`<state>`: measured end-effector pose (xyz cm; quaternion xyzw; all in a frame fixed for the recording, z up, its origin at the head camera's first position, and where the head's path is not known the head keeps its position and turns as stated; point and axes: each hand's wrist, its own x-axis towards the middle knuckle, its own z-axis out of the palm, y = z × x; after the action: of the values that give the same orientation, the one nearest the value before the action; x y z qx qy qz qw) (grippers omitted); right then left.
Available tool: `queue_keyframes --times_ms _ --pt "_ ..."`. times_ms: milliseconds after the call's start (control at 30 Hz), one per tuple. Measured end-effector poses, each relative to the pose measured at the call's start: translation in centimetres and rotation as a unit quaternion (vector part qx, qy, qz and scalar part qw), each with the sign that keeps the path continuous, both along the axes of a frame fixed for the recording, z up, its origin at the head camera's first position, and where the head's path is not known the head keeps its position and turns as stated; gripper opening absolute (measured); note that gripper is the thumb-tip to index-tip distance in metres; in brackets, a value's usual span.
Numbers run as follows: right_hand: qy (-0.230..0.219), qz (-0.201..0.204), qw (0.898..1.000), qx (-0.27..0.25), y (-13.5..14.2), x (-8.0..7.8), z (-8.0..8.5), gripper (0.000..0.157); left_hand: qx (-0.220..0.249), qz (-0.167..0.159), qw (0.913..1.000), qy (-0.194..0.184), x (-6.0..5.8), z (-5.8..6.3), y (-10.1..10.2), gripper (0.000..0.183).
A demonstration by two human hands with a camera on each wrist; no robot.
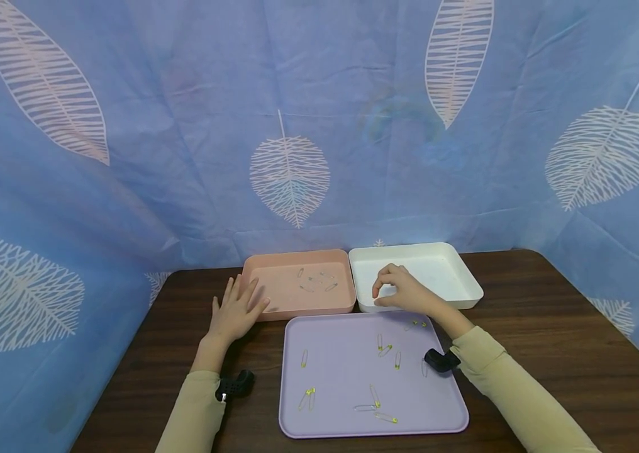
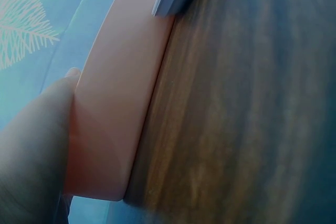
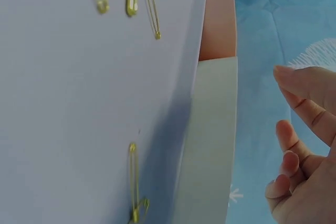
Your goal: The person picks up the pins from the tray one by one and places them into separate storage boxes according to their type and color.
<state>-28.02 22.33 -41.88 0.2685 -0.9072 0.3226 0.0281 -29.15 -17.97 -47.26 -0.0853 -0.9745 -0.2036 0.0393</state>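
My left hand rests with spread fingers at the near left corner of the pink tray; in the left wrist view a thumb lies along that tray's wall. Several silver safety pins lie in the pink tray. Over the left part of the white tray hovers my right hand, fingers loosely bent, thumb and forefinger tips close together. No object shows between those fingers in the right wrist view. On the lilac tray lie several yellow-headed safety pins and a silver safety pin.
The pink and white trays stand side by side at the back of the dark wooden table, with the lilac tray in front of them. A blue curtain with white leaf prints hangs behind. Black wrist devices sit on both forearms.
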Motion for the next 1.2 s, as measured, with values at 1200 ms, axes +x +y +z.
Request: queue_keyframes --times_ms 1200 --pt "-0.098 0.078 0.991 -0.056 7.8 6.2 -2.5 0.011 -0.004 0.002 1.0000 -0.004 0.0 -0.1 0.0 0.076"
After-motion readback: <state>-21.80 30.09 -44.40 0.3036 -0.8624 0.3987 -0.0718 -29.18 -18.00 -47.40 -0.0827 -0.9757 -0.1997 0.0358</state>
